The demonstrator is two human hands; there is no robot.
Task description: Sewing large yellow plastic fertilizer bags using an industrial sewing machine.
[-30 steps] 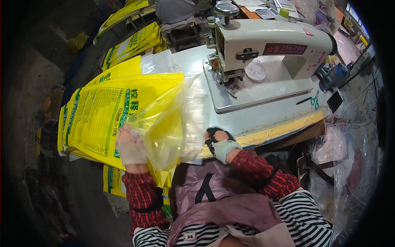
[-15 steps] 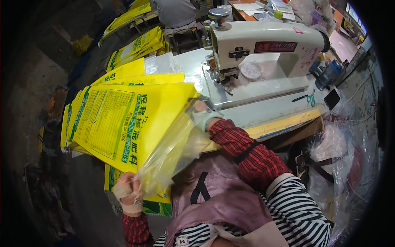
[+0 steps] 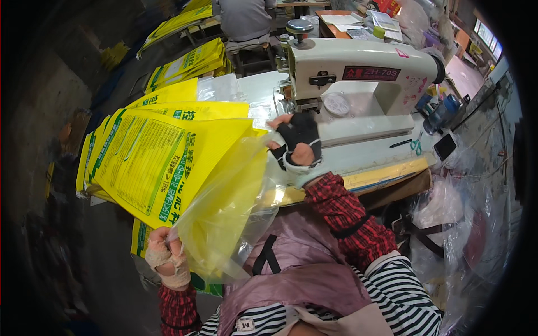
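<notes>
My left hand [image 3: 168,260], in a beige fingerless glove, pinches the near corner of a yellow woven sack [image 3: 151,162] together with its clear plastic liner [image 3: 210,210]. The liner juts out past the sack's mouth over my lap. At the far corner of the mouth is my right hand [image 3: 301,140], in a black and white fingerless glove. Its thumb and forefinger are apart, beside the liner's edge. Under this sack, more yellow sacks [image 3: 224,108] lie in an overlapping stack. Just beyond my right hand stands a white industrial sewing machine [image 3: 364,61].
Green-handled scissors [image 3: 415,147], a dark pen [image 3: 400,143] and a phone [image 3: 445,147] lie at the table's right. Crumpled clear plastic [image 3: 431,224] hangs at the lower right. Farther off are sack piles [image 3: 190,64] and a seated person in grey [image 3: 245,19].
My right hand has turned, showing its black glove back, and its fingers have spread at the sack's far corner. The liner bulges wider. My left hand has shifted slightly left and up.
</notes>
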